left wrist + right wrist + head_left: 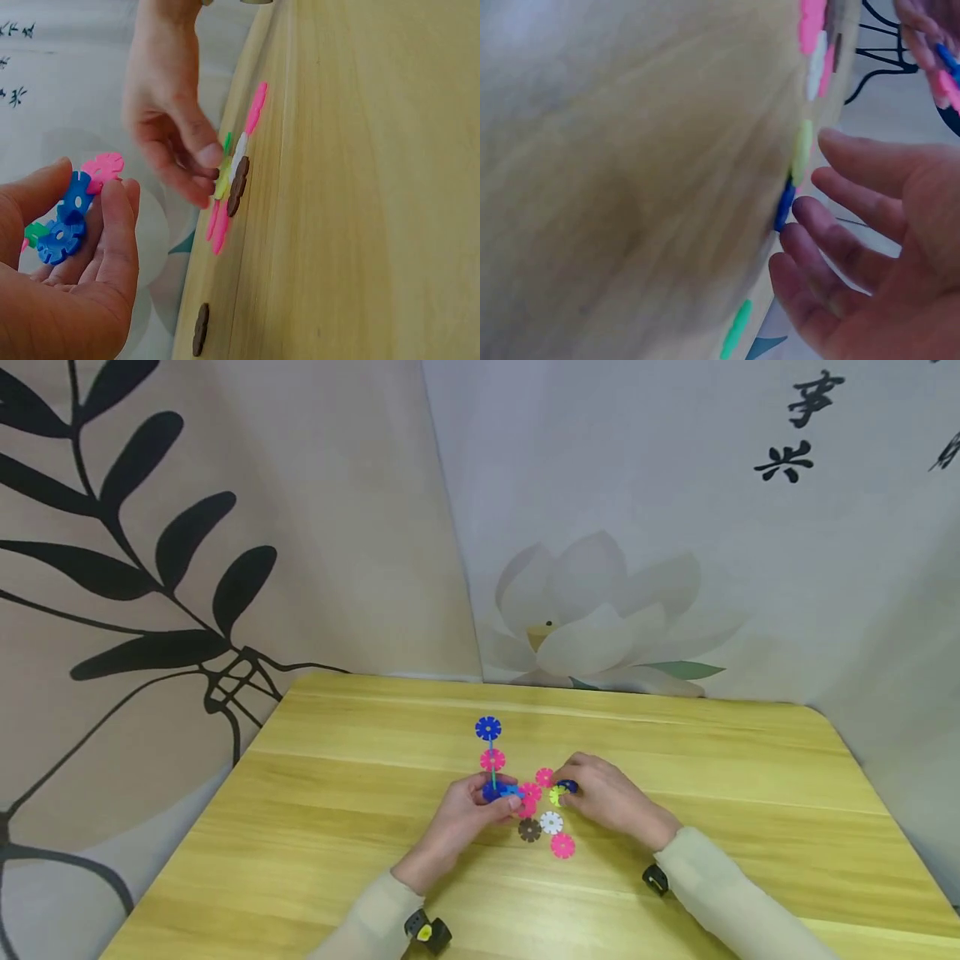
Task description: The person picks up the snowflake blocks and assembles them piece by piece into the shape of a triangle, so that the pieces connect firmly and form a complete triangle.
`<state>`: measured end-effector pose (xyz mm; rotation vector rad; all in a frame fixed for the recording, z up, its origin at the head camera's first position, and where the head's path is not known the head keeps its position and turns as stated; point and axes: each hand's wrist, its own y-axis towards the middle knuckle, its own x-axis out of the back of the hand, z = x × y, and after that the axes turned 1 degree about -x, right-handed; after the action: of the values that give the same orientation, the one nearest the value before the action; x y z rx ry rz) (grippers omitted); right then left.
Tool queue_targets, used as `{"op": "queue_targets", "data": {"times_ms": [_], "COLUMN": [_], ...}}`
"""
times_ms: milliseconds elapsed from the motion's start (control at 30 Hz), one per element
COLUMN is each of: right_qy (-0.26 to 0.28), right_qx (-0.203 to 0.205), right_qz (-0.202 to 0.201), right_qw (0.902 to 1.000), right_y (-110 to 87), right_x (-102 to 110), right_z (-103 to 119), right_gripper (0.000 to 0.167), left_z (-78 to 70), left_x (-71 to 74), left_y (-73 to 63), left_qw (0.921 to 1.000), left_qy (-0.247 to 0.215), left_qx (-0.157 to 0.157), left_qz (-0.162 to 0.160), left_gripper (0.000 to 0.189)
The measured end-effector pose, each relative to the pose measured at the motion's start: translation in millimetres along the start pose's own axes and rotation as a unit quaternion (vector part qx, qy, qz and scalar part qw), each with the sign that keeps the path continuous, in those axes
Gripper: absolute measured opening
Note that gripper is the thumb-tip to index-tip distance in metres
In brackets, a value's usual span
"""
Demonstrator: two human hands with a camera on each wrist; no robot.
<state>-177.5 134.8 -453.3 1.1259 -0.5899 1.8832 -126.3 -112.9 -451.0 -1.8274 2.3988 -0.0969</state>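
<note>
My left hand [461, 814] grips a chain of notched interlocking plastic discs between thumb and fingers. Its blue disc [60, 241] faces the left wrist camera, beside a pink disc [103, 166] at the fingertips. Upward from the hand rises a thin stretch of the chain, with a pink disc [492, 760] and a blue disc [488, 727] on top. Just above the table hovers my right hand [611, 797], fingers loosely bent and apart. Nearest its fingertips lie a yellow disc [801, 152] and a dark blue disc [784, 206]; nothing is seen in its grasp.
Loose on the wooden table [360, 760] between the hands are a white disc [551, 822], a brown disc [529, 830] and a pink disc [562, 846]. A green disc [736, 330] lies farther off. Behind the table's far edge stands a printed backdrop [360, 527].
</note>
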Motion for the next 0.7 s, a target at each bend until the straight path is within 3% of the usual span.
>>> {"op": "queue_targets", "data": {"times_ms": [233, 700], "right_qy": [-0.021, 0.097], "right_qx": [0.006, -0.044], "right_qz": [-0.011, -0.049], "right_qw": [0.9997, 0.9931], "right_y": [-2.8, -23.3], "right_x": [-2, 17], "right_z": [-4, 2], "right_gripper": [0.024, 0.013], "left_z": [0.6, -1.3], "left_x": [-1.5, -5.9], "left_y": [-0.6, 1.6], "left_qw": [1.0, 1.0], "left_qy": [0.007, 0.004], "left_qx": [0.001, 0.002], "left_qz": [-0.001, 0.0], "left_gripper": [0.046, 0.042]}}
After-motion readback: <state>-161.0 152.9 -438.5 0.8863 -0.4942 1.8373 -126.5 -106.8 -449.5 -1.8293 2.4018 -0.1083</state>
